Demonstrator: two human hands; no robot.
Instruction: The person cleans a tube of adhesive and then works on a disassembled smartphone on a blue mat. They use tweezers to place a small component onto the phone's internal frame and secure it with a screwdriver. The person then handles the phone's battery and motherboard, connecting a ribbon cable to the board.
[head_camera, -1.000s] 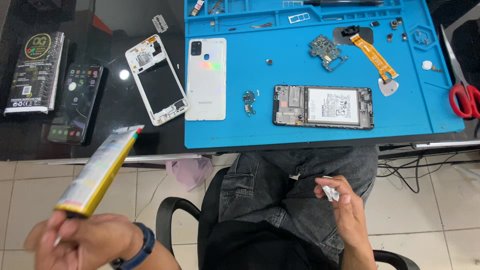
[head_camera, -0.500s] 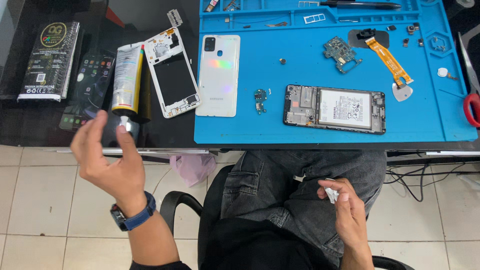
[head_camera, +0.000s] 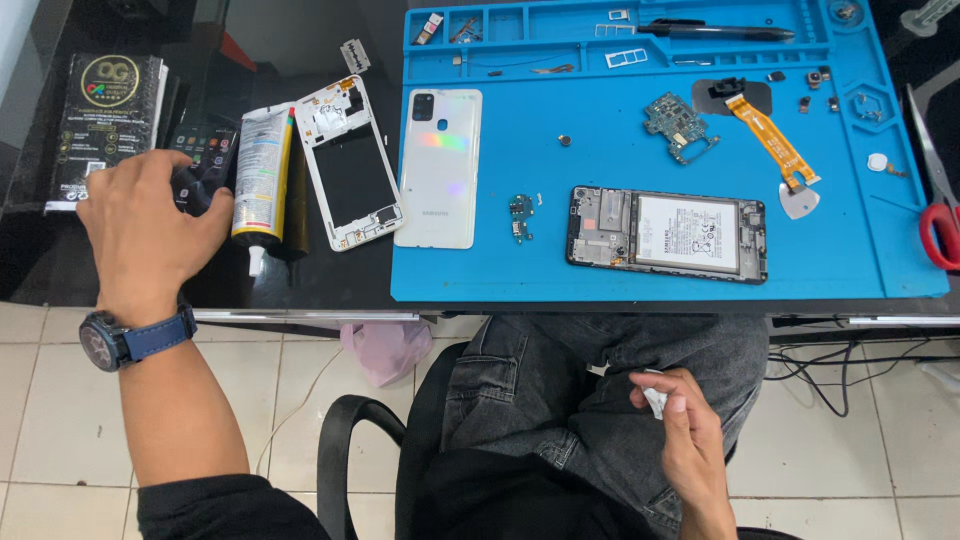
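The left hand (head_camera: 150, 225) lies palm-down on the dark glass desk (head_camera: 60, 260), fingers spread loosely and curled over a dark phone (head_camera: 205, 160) that shows only partly beneath them. The thumb sits just beside the glue tube (head_camera: 262, 170), which lies flat on the desk with its white nozzle pointing toward the desk's near edge. I cannot tell whether the thumb actually touches the tube. A blue-strapped watch (head_camera: 125, 338) wraps the wrist.

Down at the lap, the right hand (head_camera: 690, 440) rests on dark jeans, fingers pinched narrow around a small white scrap (head_camera: 655, 398), too small to identify.

Right of the tube lies a white phone frame (head_camera: 348, 160), tilted a little, and just beside it a white back cover (head_camera: 440, 165) straddles the left edge of the blue work mat (head_camera: 600, 140). On the mat, the opened phone body (head_camera: 668, 233) lies flat with its battery showing, near the front edge. A small green circuit board (head_camera: 678, 122) sits above it, with an orange flex cable (head_camera: 770, 145) to its right. A black pen (head_camera: 715, 32) lies in the mat's top tray. Red-handled scissors (head_camera: 938, 210) sit off the mat's right edge. A black box (head_camera: 105, 115) stands at the far left, just above the left hand.
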